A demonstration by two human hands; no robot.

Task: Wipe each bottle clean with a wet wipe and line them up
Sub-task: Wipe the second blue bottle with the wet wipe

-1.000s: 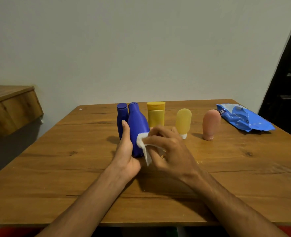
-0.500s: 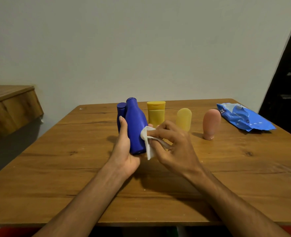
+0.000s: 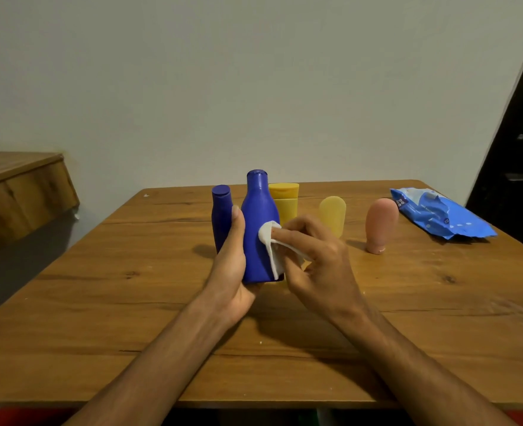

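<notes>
Left hand (image 3: 232, 269) grips the tall blue bottle (image 3: 258, 229) upright, mid-worktop (image 3: 100, 302); right hand (image 3: 318, 265) pinches a wipe (image 3: 271, 244) against its side.

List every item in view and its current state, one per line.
Large blue bottle: upright, capped, held in left hand.
Wet wipe: pressed to that bottle by right hand.
Small blue bottle: standing, capped.
Yellow tube: standing, cap up.
Pale yellow tube: standing on its cap.
Pink tube: standing on its cap.
Blue wipes pack: lying flat, crumpled.
</notes>
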